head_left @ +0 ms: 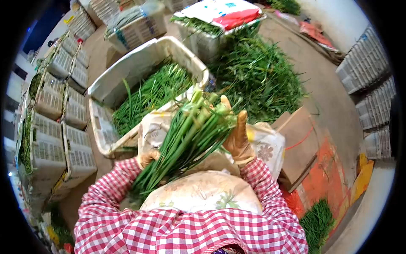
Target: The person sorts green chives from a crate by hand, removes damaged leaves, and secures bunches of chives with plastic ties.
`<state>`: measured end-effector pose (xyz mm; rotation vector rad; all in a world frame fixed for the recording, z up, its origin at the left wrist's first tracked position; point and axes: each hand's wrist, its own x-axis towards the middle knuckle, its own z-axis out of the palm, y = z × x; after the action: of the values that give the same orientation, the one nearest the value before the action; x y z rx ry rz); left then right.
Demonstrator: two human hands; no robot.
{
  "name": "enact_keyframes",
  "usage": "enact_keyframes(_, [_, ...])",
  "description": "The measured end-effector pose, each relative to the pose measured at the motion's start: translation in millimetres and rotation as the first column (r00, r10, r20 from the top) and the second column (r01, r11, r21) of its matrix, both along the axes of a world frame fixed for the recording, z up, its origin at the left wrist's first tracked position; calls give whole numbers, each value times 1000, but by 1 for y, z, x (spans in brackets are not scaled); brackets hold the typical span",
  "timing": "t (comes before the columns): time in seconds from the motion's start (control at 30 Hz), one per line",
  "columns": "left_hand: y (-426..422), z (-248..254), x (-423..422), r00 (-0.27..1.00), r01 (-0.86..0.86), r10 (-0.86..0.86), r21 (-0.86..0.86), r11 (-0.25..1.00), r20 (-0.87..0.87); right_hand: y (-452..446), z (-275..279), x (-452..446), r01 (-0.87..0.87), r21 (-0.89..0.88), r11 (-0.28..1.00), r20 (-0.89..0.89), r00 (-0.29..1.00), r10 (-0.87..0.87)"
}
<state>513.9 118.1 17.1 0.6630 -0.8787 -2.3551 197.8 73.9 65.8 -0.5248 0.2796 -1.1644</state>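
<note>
A bundle of long green stalks (186, 131) with pale cut ends lies slanted across my lap, its pale ends pointing up and away from me. My left hand (149, 158), in a tan glove, is wrapped round the lower left side of the bundle. At the pale end, my right hand (239, 137), also gloved, is upright with its fingers apart, its palm beside the stalks. Beyond my left hand stands a large white crate (99, 122) with green stalks (156, 89) inside. A patterned apron (203, 190) covers my lap.
A heap of loose greens (262, 76) lies on the floor ahead right. Behind it is a crate (192, 40) topped with white and red bags (224, 12). Stacked crates (48, 139) line the left, others (366, 59) the right. Cardboard (296, 148) and a small green bunch (317, 222) are at right.
</note>
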Motion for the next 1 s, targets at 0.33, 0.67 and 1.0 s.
enact_keyframes(0.33, [67, -1, -8, 927, 14, 57, -186, 983, 371, -17, 8, 12, 147, -219, 965, -259, 944, -203])
enact_keyframes(0.67, [93, -16, -13, 990, -144, 142, 108, 984, 23, -81, 24, 0, 262, 25, 965, -394, 890, -231])
enact_keyframes(1.0, [89, 17, -25, 907, -262, 349, -332, 906, 236, -163, 63, -125, 371, -310, 875, -450, 754, -479])
